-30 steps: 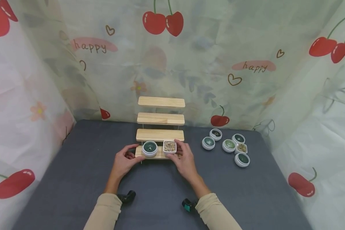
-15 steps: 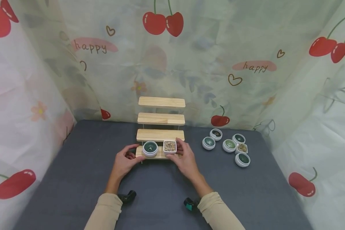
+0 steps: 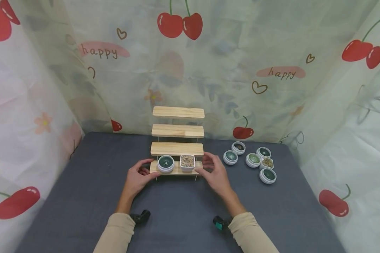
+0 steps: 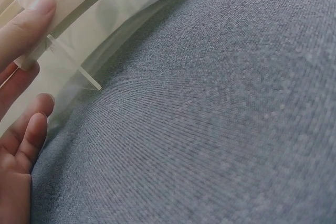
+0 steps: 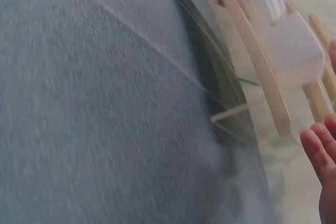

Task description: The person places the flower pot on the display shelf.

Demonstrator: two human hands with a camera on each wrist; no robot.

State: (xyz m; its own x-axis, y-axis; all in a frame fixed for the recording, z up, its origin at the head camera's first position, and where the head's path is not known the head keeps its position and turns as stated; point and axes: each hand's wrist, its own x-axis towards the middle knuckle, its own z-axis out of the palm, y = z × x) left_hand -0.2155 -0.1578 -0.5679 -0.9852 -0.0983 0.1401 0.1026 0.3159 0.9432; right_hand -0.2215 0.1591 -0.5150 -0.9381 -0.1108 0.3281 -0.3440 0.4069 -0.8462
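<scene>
A four-tier wooden display stand [image 3: 177, 149] stands on the table. On its lowest shelf sit a round white pot with a dark green top [image 3: 165, 162] at left and a square white pot of beige grainy fill [image 3: 187, 161] at right. My left hand [image 3: 138, 175] grips the shelf's left end. Its thumb [image 4: 31, 22] lies along the front edge beside the round pot, with a finger below the board. My right hand [image 3: 216, 174] is spread at the shelf's right end, apart from the square pot. In the right wrist view its fingers [image 5: 317, 145] hold nothing.
Several small white pots, most of them round [image 3: 230, 157] and one square [image 3: 267, 163], stand on the dark grey table [image 3: 82, 196] to the right. Behind hangs a cherry-printed curtain [image 3: 209, 70]. Thin clear legs [image 5: 228, 113] hold up the shelf.
My right hand has let go of the square pot and moved right, its fingers spreading. The pot stays on the shelf. My left hand has kept its place.
</scene>
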